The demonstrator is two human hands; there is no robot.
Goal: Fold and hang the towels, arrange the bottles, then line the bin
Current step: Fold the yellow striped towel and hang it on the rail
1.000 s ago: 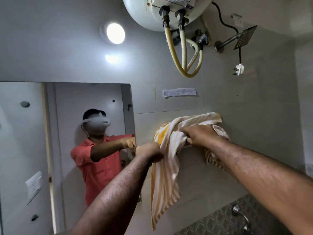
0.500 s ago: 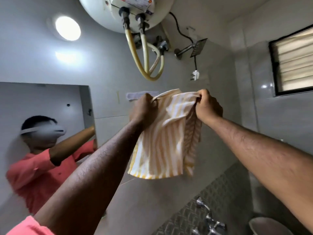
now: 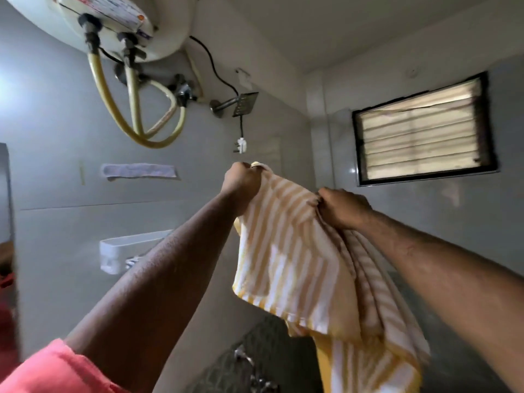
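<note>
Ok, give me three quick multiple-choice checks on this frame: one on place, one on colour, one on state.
1. Where is the window?
A. right wall
B. under the heater
C. beside the shelf

2. What colour are the towel stripes?
A. blue and white
B. yellow and white
C. green and grey

3. How is the towel held?
A. draped on a rack
B. left hand only
C. both hands, with the right hand

A: it sits right of the corner. B: the stripes show plainly. C: each hand grips a top edge.
</note>
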